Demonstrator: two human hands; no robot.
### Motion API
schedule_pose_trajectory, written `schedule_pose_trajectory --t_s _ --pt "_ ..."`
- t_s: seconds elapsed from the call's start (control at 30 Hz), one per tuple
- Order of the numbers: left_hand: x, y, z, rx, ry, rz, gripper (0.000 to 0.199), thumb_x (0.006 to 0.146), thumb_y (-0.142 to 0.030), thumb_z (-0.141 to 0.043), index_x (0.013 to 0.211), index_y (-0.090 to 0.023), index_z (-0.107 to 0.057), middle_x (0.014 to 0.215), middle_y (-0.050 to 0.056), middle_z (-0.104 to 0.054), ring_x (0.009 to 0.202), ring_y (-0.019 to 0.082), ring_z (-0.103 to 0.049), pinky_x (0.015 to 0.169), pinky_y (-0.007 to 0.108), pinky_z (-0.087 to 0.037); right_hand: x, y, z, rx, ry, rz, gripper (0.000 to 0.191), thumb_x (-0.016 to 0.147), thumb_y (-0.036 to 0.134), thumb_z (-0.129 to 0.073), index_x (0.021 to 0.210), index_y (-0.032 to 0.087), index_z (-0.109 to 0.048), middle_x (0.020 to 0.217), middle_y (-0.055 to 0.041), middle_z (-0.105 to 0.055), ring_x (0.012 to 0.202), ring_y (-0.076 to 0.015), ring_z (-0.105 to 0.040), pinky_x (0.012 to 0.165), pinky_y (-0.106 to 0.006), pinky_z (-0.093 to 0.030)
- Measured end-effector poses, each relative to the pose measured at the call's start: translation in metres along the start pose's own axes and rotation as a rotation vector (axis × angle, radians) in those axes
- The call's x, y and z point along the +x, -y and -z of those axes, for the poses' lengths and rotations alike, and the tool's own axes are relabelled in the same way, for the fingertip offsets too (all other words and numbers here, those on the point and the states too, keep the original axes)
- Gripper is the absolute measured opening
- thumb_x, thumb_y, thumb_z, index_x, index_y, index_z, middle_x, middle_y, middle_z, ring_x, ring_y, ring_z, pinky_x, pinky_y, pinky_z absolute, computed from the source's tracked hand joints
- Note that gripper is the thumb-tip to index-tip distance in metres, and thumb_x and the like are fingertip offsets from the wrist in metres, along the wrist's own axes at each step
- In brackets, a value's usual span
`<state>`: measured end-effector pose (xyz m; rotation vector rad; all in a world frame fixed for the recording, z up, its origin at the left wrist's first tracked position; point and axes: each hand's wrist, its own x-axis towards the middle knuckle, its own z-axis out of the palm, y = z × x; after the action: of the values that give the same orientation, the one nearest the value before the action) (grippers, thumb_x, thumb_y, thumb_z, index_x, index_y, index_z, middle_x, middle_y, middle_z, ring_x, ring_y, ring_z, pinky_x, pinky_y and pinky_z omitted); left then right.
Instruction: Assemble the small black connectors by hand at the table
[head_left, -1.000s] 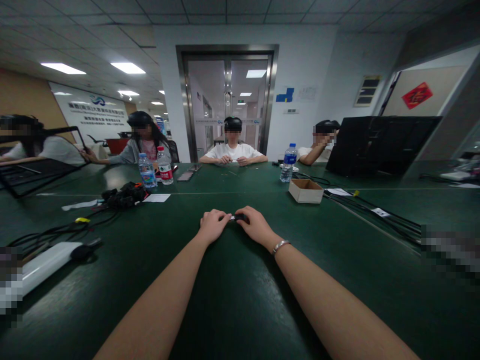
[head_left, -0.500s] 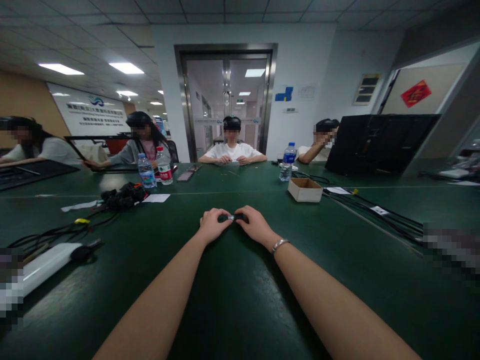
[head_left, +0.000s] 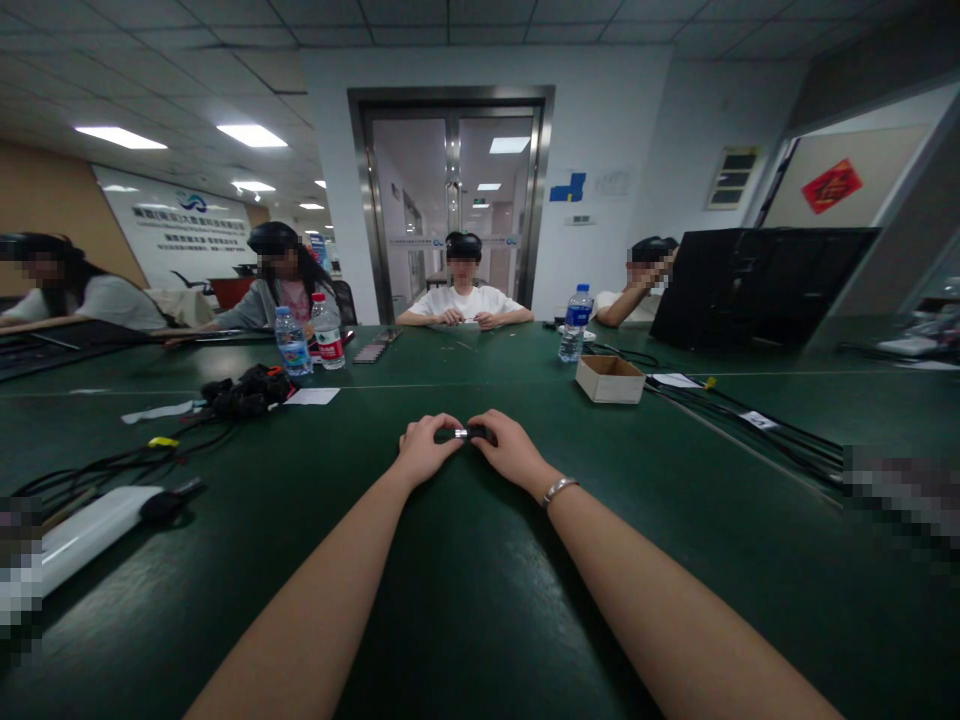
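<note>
The left hand (head_left: 426,450) was nearly closed, thumb and fingers pinching one end of a small black-and-silver piece (head_left: 460,434). The right hand (head_left: 510,447), curled much the same, gripped the other end, so the piece lay crosswise between the two hands; whether it touched the table (head_left: 465,580) could not be told. Just behind the right hand sat a bracelet (head_left: 559,490). Beyond that hand, off to its right, stood a box (head_left: 609,387), with a bottle (head_left: 574,340) farther out. Paper (head_left: 313,397) lay beyond the left hand, to its left.
</note>
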<state>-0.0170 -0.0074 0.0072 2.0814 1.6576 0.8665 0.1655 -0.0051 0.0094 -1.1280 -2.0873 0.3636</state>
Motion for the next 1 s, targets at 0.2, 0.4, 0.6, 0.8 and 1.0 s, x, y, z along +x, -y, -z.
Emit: schedule_pose_trajectory --t_s 0.2,0.4,0.6,0.8,1.0 --pt "0.001 -0.002 0.0 0.007 -0.002 0.01 0.031 0.079 -0.054 -0.053 0.096 -0.032 -0.067 0.11 0.002 -0.062 0.109 0.027 -0.051 0.095 0.043 -0.037 0.0 -0.003 -0.001 -0.01 -0.008 0.021 0.021 0.079 0.011 -0.058 0.098 0.017 -0.064 0.094 -0.0047 -0.058 0.079 -0.0133 -0.053 0.075 -0.028 -0.043" --pt "0.001 -0.006 0.003 0.006 0.039 0.025 0.055 0.084 -0.062 -0.036 0.06 -0.024 -0.068 0.105 0.002 -0.067 0.104 0.026 -0.056 0.096 0.041 -0.037 -0.001 -0.006 -0.004 -0.042 0.006 0.082 0.023 0.074 0.007 -0.059 0.094 0.018 -0.062 0.092 -0.0025 -0.056 0.08 -0.0128 -0.051 0.074 -0.027 -0.042" --pt "0.003 -0.004 0.001 -0.04 0.01 0.057 0.044 0.085 -0.059 -0.039 0.087 -0.027 -0.069 0.104 0.004 -0.067 0.103 0.026 -0.057 0.093 0.043 -0.04 -0.001 -0.002 -0.002 -0.057 0.011 0.032 0.021 0.075 0.012 -0.061 0.095 0.019 -0.062 0.092 -0.0025 -0.057 0.075 -0.0119 -0.051 0.069 -0.026 -0.041" --pt "0.007 0.005 -0.003 -0.403 -0.01 -0.093 0.025 0.078 -0.033 -0.06 0.101 -0.022 -0.064 0.104 0.005 -0.067 0.1 0.019 -0.061 0.093 0.033 -0.046 -0.002 -0.002 0.0 -0.069 -0.017 0.005 0.02 0.077 0.015 -0.061 0.097 0.019 -0.062 0.092 -0.0029 -0.058 0.076 -0.0124 -0.052 0.069 -0.026 -0.042" --pt "0.007 0.006 -0.004 -0.397 0.034 -0.094 0.024 0.08 -0.036 -0.057 0.097 -0.021 -0.066 0.097 0.004 -0.069 0.091 0.017 -0.062 0.086 0.03 -0.048 -0.003 -0.003 0.0 -0.071 -0.014 0.013 0.019 0.078 0.017 -0.061 0.097 0.019 -0.062 0.091 -0.0029 -0.059 0.075 -0.0122 -0.053 0.067 -0.025 -0.042"
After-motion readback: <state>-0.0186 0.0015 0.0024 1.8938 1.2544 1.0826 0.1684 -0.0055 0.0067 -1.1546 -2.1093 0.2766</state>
